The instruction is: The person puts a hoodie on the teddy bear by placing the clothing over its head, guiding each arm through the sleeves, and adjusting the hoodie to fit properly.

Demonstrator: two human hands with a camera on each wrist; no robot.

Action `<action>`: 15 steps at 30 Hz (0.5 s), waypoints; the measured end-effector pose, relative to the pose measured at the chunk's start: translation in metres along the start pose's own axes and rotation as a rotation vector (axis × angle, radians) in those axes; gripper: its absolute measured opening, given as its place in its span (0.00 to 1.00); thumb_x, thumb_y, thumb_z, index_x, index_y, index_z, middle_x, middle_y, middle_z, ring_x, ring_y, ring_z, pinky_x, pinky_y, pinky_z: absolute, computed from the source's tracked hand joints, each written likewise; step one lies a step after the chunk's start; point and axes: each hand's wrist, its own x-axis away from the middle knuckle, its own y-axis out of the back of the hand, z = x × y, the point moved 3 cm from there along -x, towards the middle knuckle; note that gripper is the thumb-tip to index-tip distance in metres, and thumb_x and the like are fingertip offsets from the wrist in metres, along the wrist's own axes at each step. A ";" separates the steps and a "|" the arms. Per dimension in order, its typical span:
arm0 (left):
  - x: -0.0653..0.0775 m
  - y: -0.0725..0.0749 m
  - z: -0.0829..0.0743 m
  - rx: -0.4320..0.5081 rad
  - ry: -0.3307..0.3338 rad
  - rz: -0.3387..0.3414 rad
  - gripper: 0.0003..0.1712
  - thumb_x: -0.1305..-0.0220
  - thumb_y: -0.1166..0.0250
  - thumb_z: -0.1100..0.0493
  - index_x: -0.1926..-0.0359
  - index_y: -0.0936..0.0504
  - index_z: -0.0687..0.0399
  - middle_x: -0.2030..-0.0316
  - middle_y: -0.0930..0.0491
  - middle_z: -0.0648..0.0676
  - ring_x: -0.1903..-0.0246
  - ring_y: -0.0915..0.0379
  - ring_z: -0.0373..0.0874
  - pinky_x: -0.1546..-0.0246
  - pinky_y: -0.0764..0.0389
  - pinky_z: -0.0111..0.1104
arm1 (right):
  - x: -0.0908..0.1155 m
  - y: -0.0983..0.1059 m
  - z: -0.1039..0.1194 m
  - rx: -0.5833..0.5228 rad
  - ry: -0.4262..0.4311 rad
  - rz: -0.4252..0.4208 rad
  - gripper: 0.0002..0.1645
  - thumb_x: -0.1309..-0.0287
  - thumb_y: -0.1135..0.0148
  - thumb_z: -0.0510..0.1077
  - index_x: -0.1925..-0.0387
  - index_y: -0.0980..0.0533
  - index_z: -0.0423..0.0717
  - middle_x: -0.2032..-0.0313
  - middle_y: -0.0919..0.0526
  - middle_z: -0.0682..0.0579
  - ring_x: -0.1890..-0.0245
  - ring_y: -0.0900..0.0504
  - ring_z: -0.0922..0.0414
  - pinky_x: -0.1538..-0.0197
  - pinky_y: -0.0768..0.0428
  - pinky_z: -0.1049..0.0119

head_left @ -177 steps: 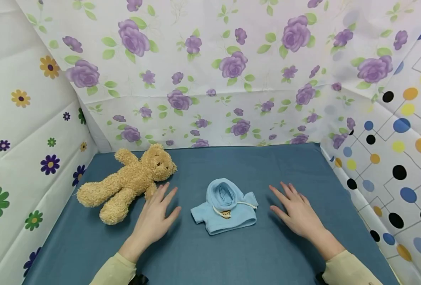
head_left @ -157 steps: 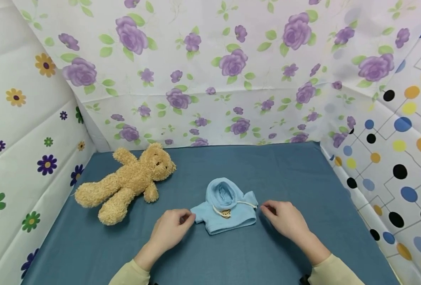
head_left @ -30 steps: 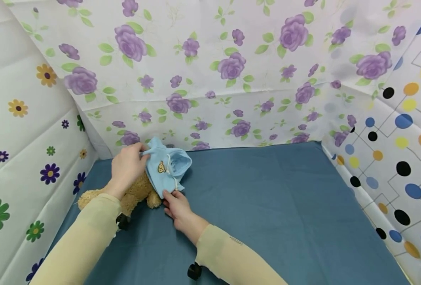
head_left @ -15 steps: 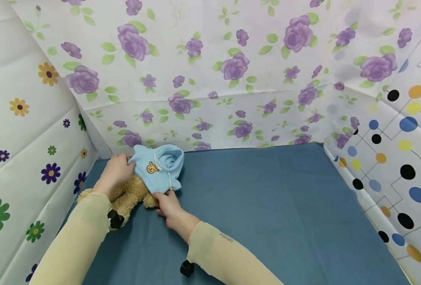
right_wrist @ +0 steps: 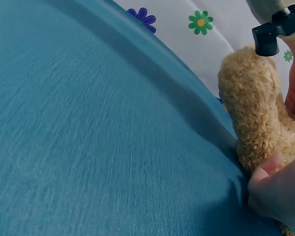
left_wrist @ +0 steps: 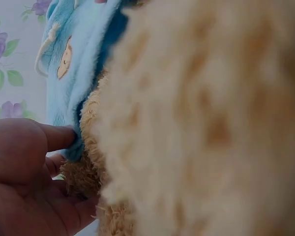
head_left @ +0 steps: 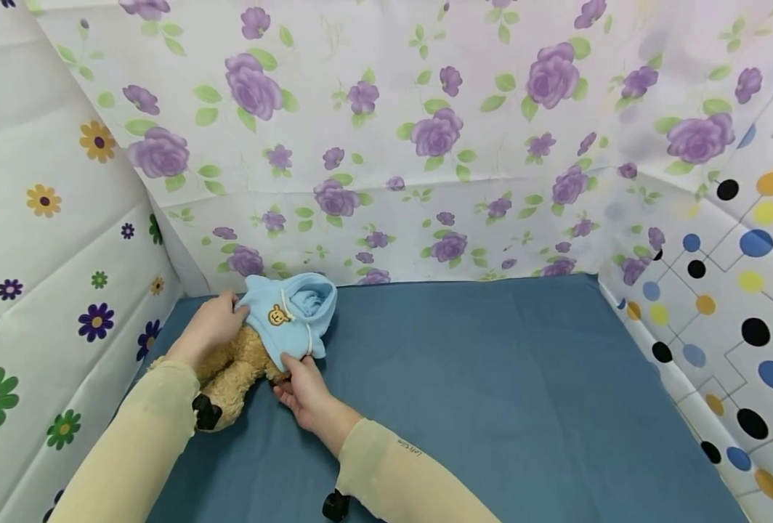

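Observation:
A light blue toy hoodie (head_left: 265, 341) with a small bear-face patch and white cord covers the head and upper body of a tan plush bear (head_left: 245, 356). My left hand (head_left: 213, 325) pinches the hoodie's hem at the far side. At the near side, my right hand (head_left: 304, 388) grips the hem, thumb on top, beside the bear's arm. In the left wrist view, the left hand (left_wrist: 24, 172) has its thumb on the hem and other fingers beneath, near the fur. The right wrist view shows the right hand (right_wrist: 280, 189) against the fur. The bear's head is hidden under the hoodie.
A blue cloth (head_left: 478, 392) covers the table. Behind it hangs a purple-flowered curtain (head_left: 399, 218), with a flower-print sheet (head_left: 27, 305) on the left and a dotted sheet (head_left: 739, 349) on the right. Black camera mounts (head_left: 336, 506) sit at both wrists.
The hoodie, earlier flat in the middle, was gripped by both hands and carried left over the bear. During the last second it has shifted left and down the bear's body.

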 end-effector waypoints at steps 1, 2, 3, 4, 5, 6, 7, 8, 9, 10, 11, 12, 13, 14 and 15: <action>0.001 0.000 0.000 0.005 -0.001 0.005 0.22 0.13 0.54 0.53 0.41 0.35 0.72 0.64 0.27 0.64 0.67 0.26 0.56 0.64 0.26 0.46 | 0.000 0.000 -0.001 0.013 -0.006 0.003 0.29 0.22 0.37 0.48 0.28 0.33 0.46 0.45 0.22 0.43 0.55 0.16 0.50 0.59 0.21 0.60; 0.003 -0.001 0.001 0.006 -0.003 0.011 0.21 0.13 0.54 0.53 0.42 0.35 0.71 0.66 0.28 0.63 0.69 0.27 0.55 0.66 0.27 0.45 | 0.000 0.000 -0.003 0.023 -0.010 0.010 0.29 0.22 0.37 0.49 0.28 0.34 0.46 0.45 0.22 0.43 0.56 0.16 0.51 0.59 0.21 0.60; 0.003 -0.002 0.002 0.007 -0.010 0.014 0.20 0.13 0.53 0.53 0.43 0.35 0.70 0.67 0.28 0.62 0.70 0.28 0.53 0.67 0.28 0.44 | 0.000 0.000 -0.004 0.029 -0.015 0.014 0.30 0.22 0.37 0.49 0.27 0.34 0.46 0.44 0.22 0.43 0.56 0.15 0.51 0.59 0.22 0.60; 0.004 -0.002 0.003 0.010 -0.012 0.020 0.20 0.13 0.53 0.52 0.44 0.35 0.69 0.68 0.29 0.61 0.71 0.30 0.53 0.68 0.28 0.44 | 0.000 0.000 -0.005 0.035 -0.019 0.011 0.31 0.22 0.37 0.49 0.26 0.35 0.45 0.43 0.23 0.43 0.55 0.14 0.50 0.59 0.21 0.60; 0.005 -0.003 0.003 0.012 -0.011 0.028 0.19 0.13 0.52 0.52 0.45 0.35 0.68 0.68 0.30 0.61 0.72 0.31 0.52 0.69 0.29 0.43 | 0.000 0.001 -0.006 0.043 -0.018 0.003 0.32 0.22 0.37 0.49 0.26 0.35 0.45 0.42 0.23 0.42 0.54 0.13 0.50 0.59 0.20 0.59; 0.007 -0.003 0.003 0.015 -0.009 0.038 0.19 0.13 0.52 0.52 0.45 0.35 0.68 0.68 0.30 0.61 0.71 0.31 0.52 0.68 0.29 0.44 | -0.001 0.002 -0.007 0.054 -0.012 -0.008 0.31 0.22 0.37 0.49 0.26 0.35 0.45 0.42 0.23 0.42 0.54 0.13 0.49 0.59 0.20 0.59; 0.007 -0.004 0.004 0.014 -0.010 0.044 0.20 0.13 0.51 0.51 0.44 0.35 0.68 0.66 0.29 0.62 0.70 0.31 0.52 0.67 0.29 0.43 | -0.002 0.004 -0.007 0.066 -0.005 -0.024 0.31 0.22 0.38 0.50 0.26 0.34 0.46 0.43 0.22 0.41 0.55 0.13 0.50 0.59 0.19 0.59; 0.008 -0.004 0.004 0.018 -0.009 0.048 0.20 0.13 0.51 0.51 0.44 0.34 0.68 0.63 0.28 0.63 0.68 0.30 0.53 0.66 0.29 0.44 | -0.003 0.006 -0.007 0.076 0.006 -0.040 0.31 0.22 0.39 0.50 0.26 0.34 0.46 0.44 0.22 0.41 0.56 0.13 0.50 0.60 0.19 0.60; 0.009 -0.004 0.003 0.017 -0.011 0.051 0.21 0.13 0.51 0.51 0.42 0.34 0.69 0.61 0.27 0.64 0.66 0.30 0.54 0.64 0.29 0.45 | -0.004 0.009 -0.006 0.090 0.020 -0.054 0.31 0.22 0.40 0.50 0.25 0.34 0.47 0.45 0.22 0.42 0.58 0.13 0.51 0.61 0.19 0.61; 0.011 -0.003 0.002 0.018 -0.011 0.055 0.22 0.13 0.50 0.50 0.41 0.33 0.69 0.58 0.27 0.66 0.63 0.29 0.55 0.62 0.29 0.46 | -0.006 0.012 -0.004 0.106 0.039 -0.064 0.31 0.22 0.41 0.51 0.25 0.34 0.47 0.46 0.21 0.42 0.59 0.13 0.52 0.62 0.19 0.62; 0.012 -0.003 0.000 0.017 -0.016 0.055 0.23 0.13 0.50 0.50 0.41 0.33 0.70 0.56 0.26 0.67 0.61 0.29 0.56 0.61 0.28 0.46 | -0.007 0.015 -0.002 0.122 0.060 -0.063 0.31 0.22 0.42 0.51 0.25 0.34 0.47 0.48 0.21 0.42 0.61 0.14 0.53 0.64 0.19 0.63; 0.014 -0.004 -0.002 0.024 -0.023 0.060 0.24 0.13 0.49 0.50 0.39 0.32 0.70 0.54 0.26 0.67 0.60 0.28 0.56 0.59 0.28 0.47 | -0.009 0.019 0.001 0.139 0.083 -0.059 0.31 0.22 0.43 0.51 0.25 0.35 0.46 0.49 0.20 0.42 0.63 0.14 0.55 0.65 0.19 0.65; 0.016 -0.004 -0.004 0.034 -0.031 0.065 0.24 0.13 0.49 0.49 0.39 0.32 0.70 0.54 0.25 0.66 0.59 0.28 0.56 0.59 0.28 0.47 | -0.010 0.024 0.004 0.160 0.106 -0.051 0.31 0.23 0.44 0.51 0.25 0.35 0.46 0.50 0.19 0.42 0.65 0.15 0.56 0.67 0.19 0.66; 0.018 -0.006 -0.006 0.044 -0.038 0.076 0.24 0.13 0.48 0.49 0.40 0.32 0.69 0.55 0.26 0.65 0.60 0.28 0.55 0.59 0.28 0.47 | -0.011 0.030 0.007 0.184 0.131 -0.039 0.30 0.23 0.45 0.50 0.26 0.35 0.45 0.52 0.18 0.42 0.67 0.15 0.57 0.68 0.20 0.68; 0.020 -0.008 -0.009 0.052 -0.047 0.087 0.24 0.13 0.48 0.48 0.40 0.32 0.68 0.57 0.26 0.63 0.62 0.29 0.54 0.60 0.28 0.46 | -0.012 0.036 0.011 0.214 0.155 -0.030 0.29 0.23 0.46 0.50 0.27 0.34 0.44 0.55 0.17 0.42 0.69 0.16 0.58 0.69 0.20 0.68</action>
